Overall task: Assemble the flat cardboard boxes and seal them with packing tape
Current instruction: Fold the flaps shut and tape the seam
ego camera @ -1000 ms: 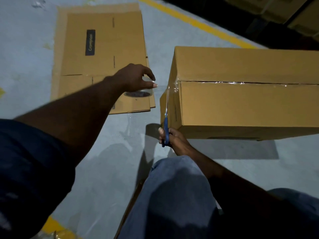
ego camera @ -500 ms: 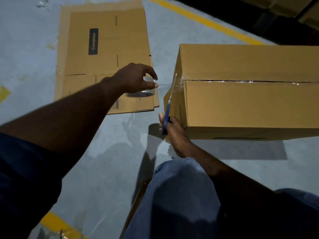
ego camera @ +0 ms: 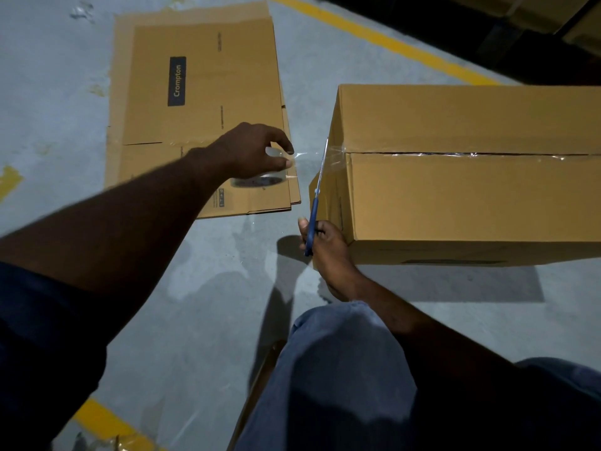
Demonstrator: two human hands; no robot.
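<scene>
Gripping the roll [ego camera: 260, 181] in my left hand [ego camera: 248, 151], I held the tape [ego camera: 307, 156] taut and level rightward to the box [ego camera: 471, 196] on the floor [ego camera: 195, 288], while my right hand [ego camera: 328, 252], just below, clasped scissors [ego camera: 313, 219] pointing up across that strip.

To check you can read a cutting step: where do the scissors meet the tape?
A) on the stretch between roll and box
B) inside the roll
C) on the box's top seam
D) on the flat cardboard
A: the scissors in the right hand cross the tape pulled taut from the roll in the left hand to the box.
</scene>
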